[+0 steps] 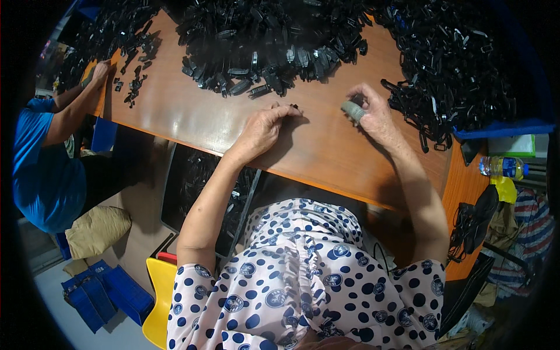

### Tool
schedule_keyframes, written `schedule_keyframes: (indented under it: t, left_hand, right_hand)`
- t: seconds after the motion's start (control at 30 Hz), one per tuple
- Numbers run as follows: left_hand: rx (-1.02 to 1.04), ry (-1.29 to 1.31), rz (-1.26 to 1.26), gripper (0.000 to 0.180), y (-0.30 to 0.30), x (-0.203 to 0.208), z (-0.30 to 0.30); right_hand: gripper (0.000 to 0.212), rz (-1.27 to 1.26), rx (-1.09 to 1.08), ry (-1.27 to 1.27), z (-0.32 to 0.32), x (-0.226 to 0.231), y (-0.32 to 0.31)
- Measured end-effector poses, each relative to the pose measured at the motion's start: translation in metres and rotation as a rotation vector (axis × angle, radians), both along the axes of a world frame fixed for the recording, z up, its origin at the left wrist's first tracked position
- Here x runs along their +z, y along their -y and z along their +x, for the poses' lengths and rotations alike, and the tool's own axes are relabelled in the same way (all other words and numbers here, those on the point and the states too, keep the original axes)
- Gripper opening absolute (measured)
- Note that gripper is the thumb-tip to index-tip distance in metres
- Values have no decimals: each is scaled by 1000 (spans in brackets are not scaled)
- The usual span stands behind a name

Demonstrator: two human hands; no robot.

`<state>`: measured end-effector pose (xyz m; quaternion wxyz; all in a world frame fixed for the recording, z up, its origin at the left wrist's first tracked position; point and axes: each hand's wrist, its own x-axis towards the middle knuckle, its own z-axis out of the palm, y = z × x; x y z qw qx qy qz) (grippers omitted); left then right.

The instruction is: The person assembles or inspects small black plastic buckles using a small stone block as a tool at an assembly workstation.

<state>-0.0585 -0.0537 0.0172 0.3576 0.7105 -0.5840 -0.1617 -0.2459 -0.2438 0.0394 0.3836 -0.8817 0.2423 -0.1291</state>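
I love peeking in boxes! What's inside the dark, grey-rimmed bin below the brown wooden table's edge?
Many small black pieces show inside the bin. The person's bare left forearm blocks part of the view, and anything beneath the top pieces is covered.

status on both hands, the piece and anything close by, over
Left hand: small dark piece pinched at fingertips. Right hand: grey covering by thumb, grip unclear. Black parts heaped beyond both hands, more close beside the right.
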Motion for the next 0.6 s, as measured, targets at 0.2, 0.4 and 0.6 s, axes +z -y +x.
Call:
schedule_keyframes:
  t: [0.2,0.4,0.6]
  left_hand:
    - [13,-1429,-2,32,-8,11,-33]
    - [87,-1194,-76,37,-14,11,-66]
    - [4,-377,-318,31,-17,7,-78]
  right_hand:
    - [28,1014,-96,378,-12,-8,-49]
    - [23,1299,-16,707,-30,-15,-77]
    - [22,1338,5,711,-40,-11,-88]
